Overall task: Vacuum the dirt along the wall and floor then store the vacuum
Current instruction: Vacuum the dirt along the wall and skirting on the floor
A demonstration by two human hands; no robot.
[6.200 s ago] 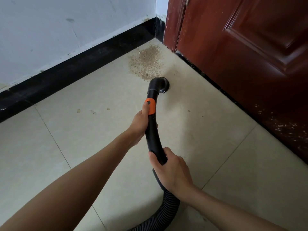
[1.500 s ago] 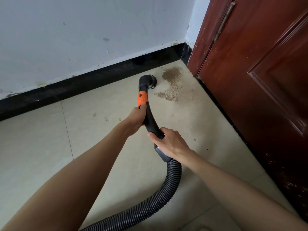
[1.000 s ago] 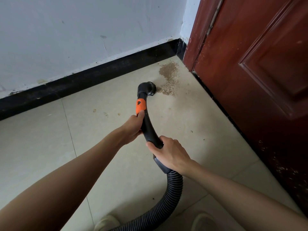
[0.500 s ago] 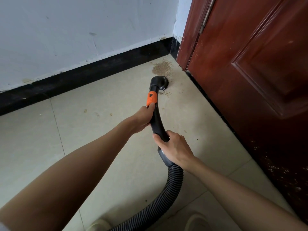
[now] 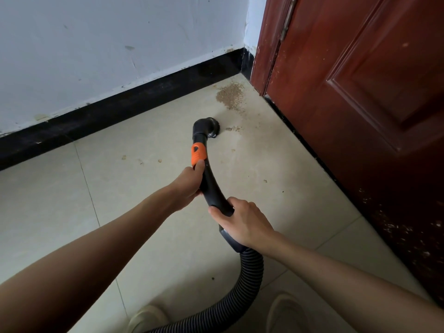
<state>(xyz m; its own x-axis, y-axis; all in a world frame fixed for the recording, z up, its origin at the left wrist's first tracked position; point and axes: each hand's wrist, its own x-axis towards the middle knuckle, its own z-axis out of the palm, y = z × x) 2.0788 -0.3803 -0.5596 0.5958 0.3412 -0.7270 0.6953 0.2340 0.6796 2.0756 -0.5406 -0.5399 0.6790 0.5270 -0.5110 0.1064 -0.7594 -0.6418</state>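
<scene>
Drawn back from the corner since half a second ago: curved black plastic vacuum wand with orange collar [image 5: 211, 186], left hand [image 5: 186, 186] and right hand [image 5: 242, 222] both clenched around it. Round brush nozzle [image 5: 210, 128] on beige tile, short of remaining brown grit patch [image 5: 230, 96]. Another forward pass needed.

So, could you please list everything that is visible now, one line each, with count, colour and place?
vacuum wand: one, black, orange band, both hands grip it
brush nozzle: one, black, on the floor short of the corner
hose: one, black, ribbed, bottom centre
dirt pile: one, brown, in the corner by the door
crumbs: a few, tan, left of the wand
wall: white, black skirting
door: one, red-brown, right
floor: beige tiles
shoes: two, pale, bottom edge
left hand: upper wand
right hand: lower wand
</scene>
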